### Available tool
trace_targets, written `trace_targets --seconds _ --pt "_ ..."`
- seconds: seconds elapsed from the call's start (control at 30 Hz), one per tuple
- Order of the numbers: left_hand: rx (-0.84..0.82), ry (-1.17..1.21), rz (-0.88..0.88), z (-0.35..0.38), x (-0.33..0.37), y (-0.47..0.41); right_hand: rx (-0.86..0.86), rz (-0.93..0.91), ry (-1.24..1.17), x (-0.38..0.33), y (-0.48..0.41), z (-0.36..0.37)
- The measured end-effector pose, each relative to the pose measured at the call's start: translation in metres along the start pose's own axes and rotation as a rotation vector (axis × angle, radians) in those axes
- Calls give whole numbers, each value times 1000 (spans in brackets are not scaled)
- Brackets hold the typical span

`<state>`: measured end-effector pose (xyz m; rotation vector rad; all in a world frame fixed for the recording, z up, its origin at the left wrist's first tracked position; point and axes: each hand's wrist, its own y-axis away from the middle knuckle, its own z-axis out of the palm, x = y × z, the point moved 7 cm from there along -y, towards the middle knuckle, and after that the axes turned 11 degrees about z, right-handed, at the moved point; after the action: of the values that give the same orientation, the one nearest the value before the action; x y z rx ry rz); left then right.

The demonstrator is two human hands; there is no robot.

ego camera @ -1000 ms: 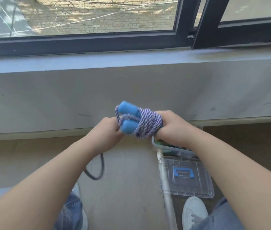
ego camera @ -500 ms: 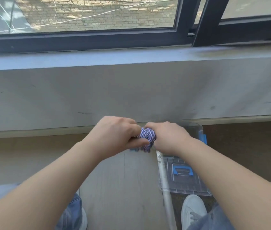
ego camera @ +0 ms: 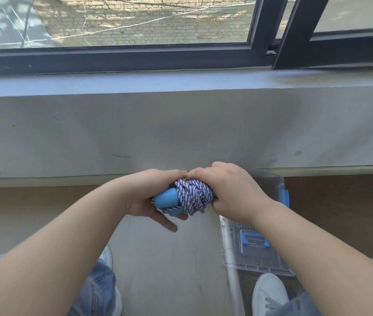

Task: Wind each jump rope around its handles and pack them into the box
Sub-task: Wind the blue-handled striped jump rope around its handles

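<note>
A jump rope (ego camera: 193, 197) of blue-and-white braided cord is wound in a thick bundle around its light blue handles (ego camera: 166, 198). My left hand (ego camera: 151, 195) grips the handle end from the left, fingers curled over the top. My right hand (ego camera: 228, 192) grips the wound cord from the right. The bundle is held in the air above the floor, in front of the wall. The clear plastic box (ego camera: 280, 179) stands on the floor to the right, mostly hidden behind my right arm.
The box's clear lid (ego camera: 249, 258) with a blue handle (ego camera: 252, 239) lies on the floor below my right arm. A white pole (ego camera: 232, 265) runs along the lid's left side. My white shoes (ego camera: 268, 293) and jeans are at the bottom. A grey wall and window sill stand ahead.
The bundle turned in my hands, so the blue handle ends show on the left again. The loose cord that hung below my left hand a second ago is gone from view.
</note>
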<state>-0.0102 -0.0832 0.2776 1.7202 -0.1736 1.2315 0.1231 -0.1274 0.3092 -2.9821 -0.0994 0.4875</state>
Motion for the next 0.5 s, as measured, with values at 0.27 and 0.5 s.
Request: trace_targets --seconds 0.27,0.5 --pt "524 -517 277 -7 22 -2 -280 277 -322 6 -2 6" --pt "687 275 299 -23 10 -5 -78 319 -461 6 -5 1"
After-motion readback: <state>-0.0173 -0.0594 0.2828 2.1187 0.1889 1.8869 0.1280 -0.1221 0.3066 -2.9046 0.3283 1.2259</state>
